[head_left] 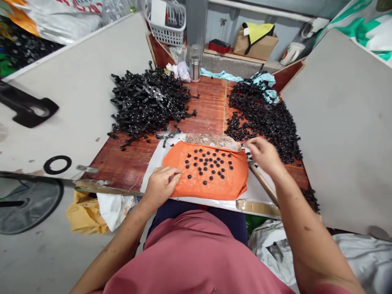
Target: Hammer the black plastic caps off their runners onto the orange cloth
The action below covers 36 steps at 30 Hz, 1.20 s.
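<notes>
An orange cloth [196, 188] lies over a flat, raised base in front of me, with many small round black pieces [211, 165] scattered on it. At its left edge my left hand [162, 184] rests on the fabric, thumb and fingers drawn together; whatever is between them is hidden. My right hand [265, 155] is closed in a pinch just past the cloth's upper right corner, close to some loose black pieces. Anything in that pinch is too small to make out. Below the right hand lies a wooden handle [265, 185], slanting toward me.
A heap of black strap-like parts [147, 102] covers the table's left side. Small black parts [269, 118] are piled on the right. Grey panels [339, 122] flank the table. A metal flask [194, 68] and a white basket [168, 28] stand at the back.
</notes>
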### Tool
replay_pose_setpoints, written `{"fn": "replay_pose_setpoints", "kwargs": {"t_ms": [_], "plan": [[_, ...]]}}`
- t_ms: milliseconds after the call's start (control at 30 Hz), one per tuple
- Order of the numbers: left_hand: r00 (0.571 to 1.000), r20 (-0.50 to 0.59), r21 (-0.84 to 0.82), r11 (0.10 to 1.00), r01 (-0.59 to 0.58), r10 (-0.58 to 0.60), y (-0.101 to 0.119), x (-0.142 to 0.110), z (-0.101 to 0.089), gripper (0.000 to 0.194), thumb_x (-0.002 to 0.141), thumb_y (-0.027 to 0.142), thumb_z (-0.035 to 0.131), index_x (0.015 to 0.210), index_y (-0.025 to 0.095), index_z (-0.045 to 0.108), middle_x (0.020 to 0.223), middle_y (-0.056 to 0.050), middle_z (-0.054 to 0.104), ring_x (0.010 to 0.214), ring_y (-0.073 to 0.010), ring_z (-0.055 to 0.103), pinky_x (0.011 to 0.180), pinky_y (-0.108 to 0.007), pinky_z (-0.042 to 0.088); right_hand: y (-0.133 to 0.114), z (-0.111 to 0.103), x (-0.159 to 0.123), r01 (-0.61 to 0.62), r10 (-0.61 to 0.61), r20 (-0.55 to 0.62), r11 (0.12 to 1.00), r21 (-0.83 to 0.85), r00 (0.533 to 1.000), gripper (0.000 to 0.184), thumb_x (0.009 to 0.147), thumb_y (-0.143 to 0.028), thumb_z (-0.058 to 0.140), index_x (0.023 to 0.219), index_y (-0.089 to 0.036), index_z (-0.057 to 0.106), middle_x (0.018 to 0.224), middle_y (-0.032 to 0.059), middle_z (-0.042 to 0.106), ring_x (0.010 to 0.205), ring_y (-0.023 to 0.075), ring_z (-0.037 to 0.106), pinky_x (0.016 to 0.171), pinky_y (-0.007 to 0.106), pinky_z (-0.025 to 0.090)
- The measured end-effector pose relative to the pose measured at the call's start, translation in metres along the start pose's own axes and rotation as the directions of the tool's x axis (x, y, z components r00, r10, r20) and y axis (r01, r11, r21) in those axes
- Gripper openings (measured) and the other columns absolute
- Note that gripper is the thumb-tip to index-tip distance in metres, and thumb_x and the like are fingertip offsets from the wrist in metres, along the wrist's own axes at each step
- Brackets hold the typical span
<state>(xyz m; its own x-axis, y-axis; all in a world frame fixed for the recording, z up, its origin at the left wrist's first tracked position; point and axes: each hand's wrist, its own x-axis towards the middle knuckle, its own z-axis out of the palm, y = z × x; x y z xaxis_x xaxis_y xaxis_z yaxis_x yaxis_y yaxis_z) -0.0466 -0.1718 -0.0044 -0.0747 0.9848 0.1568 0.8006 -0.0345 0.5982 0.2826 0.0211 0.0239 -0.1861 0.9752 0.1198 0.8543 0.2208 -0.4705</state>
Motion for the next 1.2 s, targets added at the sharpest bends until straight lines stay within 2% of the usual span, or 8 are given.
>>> {"fn": "replay_pose_setpoints", "kwargs": {"t_ms": [133,200,333,467,600,667,833,1200], "plan": [[0.996,-0.081,0.035,0.999,0.025,-0.023,-0.005,-0.006,0.005,0.019,0.096,0.029,0.057,0.093,0.021,0.074,0.076,-0.002,0.068,0.080,-0.0196,0.064,0.082,-0.035,0.043,-0.099,0.037,-0.057,0.440,-0.471,0.270,0.882,0.171,0.840,0.011,0.100,-0.024,0.058,0.101,-0.024,0.069,0.098,0.0037,0.076,0.090,0.0199,0.070,0.082,0.030,0.051],[0.995,-0.096,0.028,0.999,0.035,-0.032,-0.008,-0.009,0.004,0.017,0.096,0.028,0.058,0.095,0.021,0.074,0.076,-0.002,0.066,0.081,-0.0200,0.063,0.082,-0.035,0.043,-0.139,0.055,-0.077,0.519,-0.515,0.335,0.851,0.086,0.789,0.010,0.099,-0.021,0.062,0.105,-0.023,0.070,0.104,0.0058,0.076,0.094,0.0215,0.070,0.082,0.030,0.052],[0.994,-0.097,0.009,0.998,0.056,-0.055,-0.014,-0.012,0.005,0.018,0.095,0.025,0.058,0.103,0.020,0.073,0.079,-0.002,0.065,0.081,-0.0206,0.063,0.079,-0.034,0.043,-0.179,0.079,-0.090,0.561,-0.521,0.363,0.828,-0.006,0.773,0.012,0.100,-0.023,0.062,0.103,-0.018,0.073,0.100,0.0113,0.074,0.077,0.0228,0.070,0.064,0.032,0.047],[0.996,-0.080,0.042,0.998,0.049,-0.046,-0.019,-0.012,0.015,0.019,0.097,0.026,0.057,0.103,0.020,0.074,0.080,-0.003,0.064,0.084,-0.0216,0.063,0.082,-0.035,0.044,-0.169,0.081,-0.084,0.588,-0.540,0.348,0.808,-0.041,0.766,0.021,0.102,-0.027,0.061,0.117,-0.018,0.071,0.104,0.0102,0.072,0.085,0.0236,0.070,0.068,0.032,0.049],[0.996,-0.085,0.063,0.997,0.036,-0.031,-0.019,-0.014,0.018,0.018,0.097,0.027,0.060,0.104,0.020,0.074,0.084,-0.004,0.067,0.088,-0.0225,0.064,0.086,-0.037,0.044,-0.130,0.064,-0.084,0.524,-0.524,0.025,0.852,-0.004,0.851,0.027,0.107,-0.023,0.050,0.125,-0.019,0.069,0.110,0.0092,0.071,0.100,0.0214,0.067,0.083,0.030,0.050],[0.996,-0.087,0.061,0.998,0.016,-0.011,-0.019,-0.015,0.015,0.016,0.096,0.025,0.062,0.104,0.020,0.075,0.086,-0.004,0.069,0.088,-0.0222,0.065,0.086,-0.037,0.044,-0.113,0.055,-0.090,0.516,-0.515,-0.064,0.856,0.003,0.855,0.024,0.106,-0.024,0.052,0.116,-0.019,0.073,0.100,0.0073,0.072,0.094,0.0210,0.066,0.083,0.031,0.049],[0.989,-0.128,0.093,0.994,-0.061,0.072,-0.017,-0.018,0.012,0.011,0.094,0.027,0.067,0.096,0.020,0.076,0.084,-0.004,0.069,0.087,-0.0220,0.066,0.086,-0.038,0.043,-0.103,0.052,-0.114,0.587,-0.587,0.021,0.809,-0.013,0.809,0.022,0.105,-0.024,0.057,0.103,-0.021,0.078,0.085,0.0052,0.070,0.083,0.0207,0.057,0.078,0.034,0.042],[0.987,-0.138,0.139,0.988,-0.060,0.080,-0.007,-0.014,0.006,0.012,0.094,0.027,0.066,0.093,0.021,0.076,0.085,-0.004,0.070,0.087,-0.0221,0.065,0.086,-0.038,0.043,-0.125,0.091,-0.113,0.685,-0.712,-0.032,0.686,-0.247,0.702,0.022,0.102,-0.022,0.061,0.087,-0.023,0.076,0.081,0.0038,0.068,0.083,0.0211,0.048,0.085,0.040,0.029]]}}
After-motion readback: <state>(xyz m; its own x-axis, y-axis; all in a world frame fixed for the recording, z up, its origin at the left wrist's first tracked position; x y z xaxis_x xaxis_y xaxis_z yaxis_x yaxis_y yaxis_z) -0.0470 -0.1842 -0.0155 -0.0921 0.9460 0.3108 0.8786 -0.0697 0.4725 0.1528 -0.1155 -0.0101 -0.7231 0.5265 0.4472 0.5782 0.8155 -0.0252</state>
